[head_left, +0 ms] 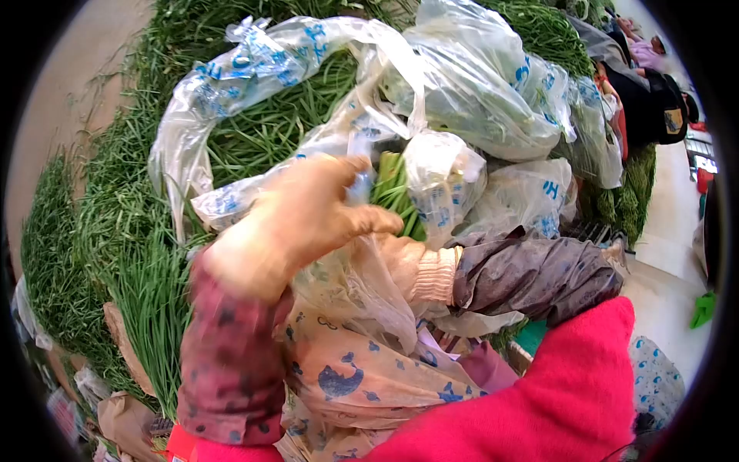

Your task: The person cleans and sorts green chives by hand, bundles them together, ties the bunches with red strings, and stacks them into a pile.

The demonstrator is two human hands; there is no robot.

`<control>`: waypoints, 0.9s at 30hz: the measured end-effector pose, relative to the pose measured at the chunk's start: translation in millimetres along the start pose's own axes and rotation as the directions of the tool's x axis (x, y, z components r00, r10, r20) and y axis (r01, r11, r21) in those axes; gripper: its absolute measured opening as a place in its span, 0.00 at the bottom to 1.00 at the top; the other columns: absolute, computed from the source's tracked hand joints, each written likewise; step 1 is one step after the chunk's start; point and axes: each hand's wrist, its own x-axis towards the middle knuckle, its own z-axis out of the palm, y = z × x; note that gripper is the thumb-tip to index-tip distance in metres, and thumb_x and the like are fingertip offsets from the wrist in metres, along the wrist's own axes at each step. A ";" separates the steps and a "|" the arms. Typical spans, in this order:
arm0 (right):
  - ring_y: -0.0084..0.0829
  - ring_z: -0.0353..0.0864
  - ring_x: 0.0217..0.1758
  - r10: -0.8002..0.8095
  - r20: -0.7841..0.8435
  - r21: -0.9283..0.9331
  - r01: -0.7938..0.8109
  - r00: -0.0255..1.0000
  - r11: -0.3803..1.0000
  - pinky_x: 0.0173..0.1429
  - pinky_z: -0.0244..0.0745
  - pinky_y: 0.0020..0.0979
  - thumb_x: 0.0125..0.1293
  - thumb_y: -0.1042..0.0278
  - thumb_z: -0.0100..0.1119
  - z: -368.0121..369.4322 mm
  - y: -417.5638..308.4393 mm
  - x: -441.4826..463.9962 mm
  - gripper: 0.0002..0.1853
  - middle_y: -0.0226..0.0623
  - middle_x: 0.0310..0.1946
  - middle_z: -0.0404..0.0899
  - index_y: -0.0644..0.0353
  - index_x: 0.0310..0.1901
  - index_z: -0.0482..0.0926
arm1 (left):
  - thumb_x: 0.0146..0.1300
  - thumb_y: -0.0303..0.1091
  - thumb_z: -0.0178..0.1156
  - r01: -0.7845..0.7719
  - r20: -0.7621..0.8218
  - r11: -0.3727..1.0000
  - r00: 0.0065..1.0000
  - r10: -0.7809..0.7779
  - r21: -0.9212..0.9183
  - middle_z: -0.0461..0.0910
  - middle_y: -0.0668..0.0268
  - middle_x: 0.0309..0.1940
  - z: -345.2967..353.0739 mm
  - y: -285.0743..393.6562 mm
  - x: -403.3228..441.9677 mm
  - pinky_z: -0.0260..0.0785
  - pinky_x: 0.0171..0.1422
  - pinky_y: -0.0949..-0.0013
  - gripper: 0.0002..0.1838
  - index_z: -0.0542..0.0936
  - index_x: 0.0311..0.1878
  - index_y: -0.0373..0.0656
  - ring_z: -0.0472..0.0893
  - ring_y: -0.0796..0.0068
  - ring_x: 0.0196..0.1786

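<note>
My left hand (pixel 296 212), in a tan glove and slightly blurred, reaches in from the lower left over the plastic. Its thumb and fingers are spread, with nothing visible between them. Beside its fingertips, cut green stems (pixel 394 192) stick out next to a bunched clear bag (pixel 446 181). My right hand (pixel 400 266), also gloved, comes from the right just below the stems. Its fingers are hidden by my left hand and thin plastic. Clear plastic (pixel 358 289) hangs beneath both hands, over a patterned apron (pixel 346 369).
Long green leafy vegetables (pixel 127 239) are heaped at the left and top. Bags printed in blue (pixel 493 85) lie across the top middle. At the upper right are dark clothing (pixel 643 100) and another person (pixel 647 54). A green scrap (pixel 702 309) lies on the floor.
</note>
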 end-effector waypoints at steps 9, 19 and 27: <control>0.38 0.75 0.51 -0.853 -0.176 0.865 0.490 0.492 0.104 0.57 0.70 0.42 0.64 0.59 0.59 -21.6 40.0 32.4 0.18 0.40 0.47 0.75 0.59 0.52 0.76 | 0.59 0.33 0.64 0.352 0.354 0.048 0.934 0.043 -0.935 0.79 0.66 0.46 71.2 -94.9 9.2 0.74 0.48 0.71 0.25 0.72 0.60 0.41 0.79 0.78 0.43; 0.41 0.69 0.66 -0.711 -0.238 -0.373 0.614 0.662 0.696 0.69 0.65 0.37 0.55 0.55 0.65 -22.9 113.9 82.7 0.41 0.42 0.69 0.63 0.47 0.71 0.59 | 0.62 0.29 0.62 0.070 0.070 -0.012 0.996 -0.060 -0.998 0.81 0.59 0.46 77.1 -127.0 9.3 0.78 0.51 0.65 0.22 0.73 0.59 0.40 0.82 0.68 0.46; 0.50 0.79 0.50 -0.440 0.093 -0.129 0.449 0.893 0.884 0.54 0.74 0.41 0.57 0.57 0.62 5.5 157.2 76.9 0.32 0.51 0.49 0.78 0.48 0.65 0.69 | 0.58 0.32 0.64 -0.165 -0.157 -0.033 0.973 -0.172 -0.986 0.73 0.60 0.57 65.6 -144.6 -61.0 0.72 0.61 0.62 0.34 0.63 0.67 0.41 0.77 0.65 0.55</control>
